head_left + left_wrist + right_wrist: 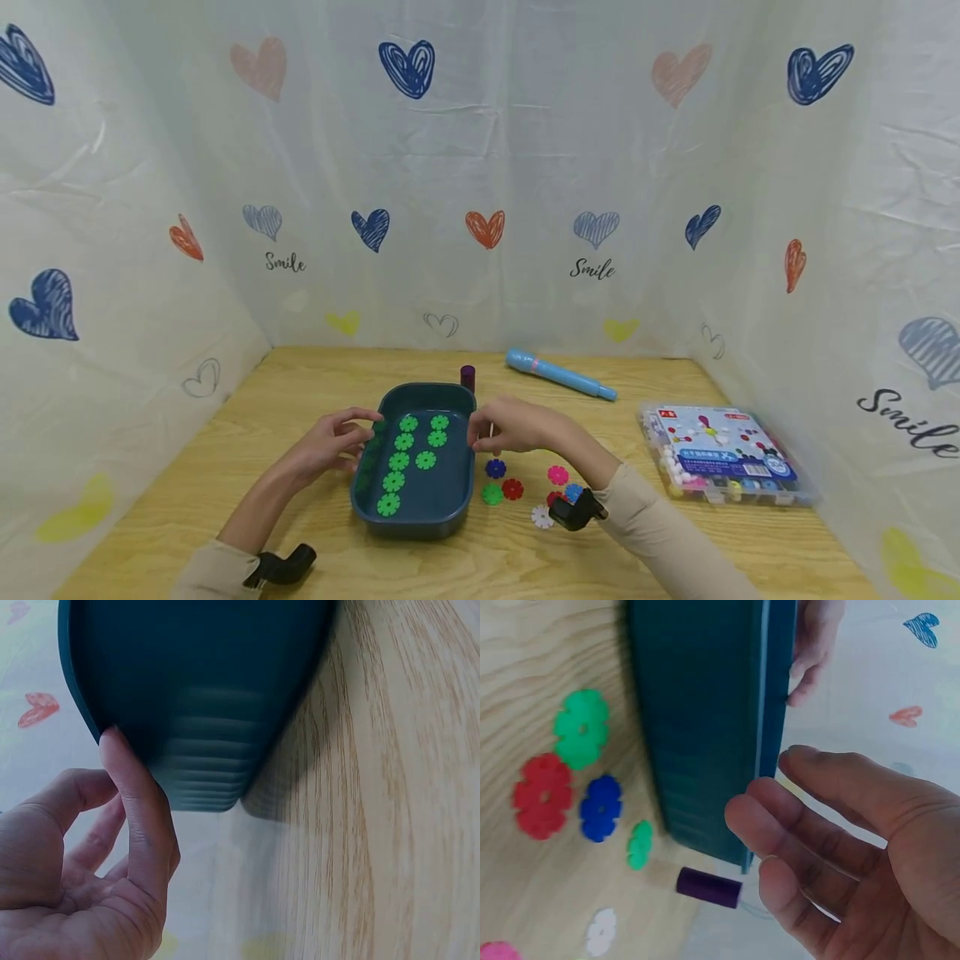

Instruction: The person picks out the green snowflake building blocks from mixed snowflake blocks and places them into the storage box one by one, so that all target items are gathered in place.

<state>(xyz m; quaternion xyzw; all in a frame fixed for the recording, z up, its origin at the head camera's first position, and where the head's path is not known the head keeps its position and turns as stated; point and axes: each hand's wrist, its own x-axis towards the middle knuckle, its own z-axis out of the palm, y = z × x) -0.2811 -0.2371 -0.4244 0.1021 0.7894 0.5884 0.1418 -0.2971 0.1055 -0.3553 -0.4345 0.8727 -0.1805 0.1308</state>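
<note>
A dark teal plastic tray (450, 512) stands on the wooden table with several green snowflake discs (399, 461) lying in it, most in a column along its left side. My left hand (326, 450) is at the tray's left rim, fingers loosely bent, one fingertip touching the wall by the rim in the left wrist view. Opposite it, my right hand (513, 423) is beside the right rim. Its fingers (754, 825) are relaxed and overlap the tray's edge in the right wrist view, thumb apart, nothing between them.
Right of the tray lie loose discs: blue (495, 469), green (492, 493), red (512, 488), pink (557, 475) and white (542, 517). A purple cylinder (468, 377) stands behind the tray. Farther back lies a light blue pen-shaped tube (562, 375). A clear boxed kit (727, 454) is at right.
</note>
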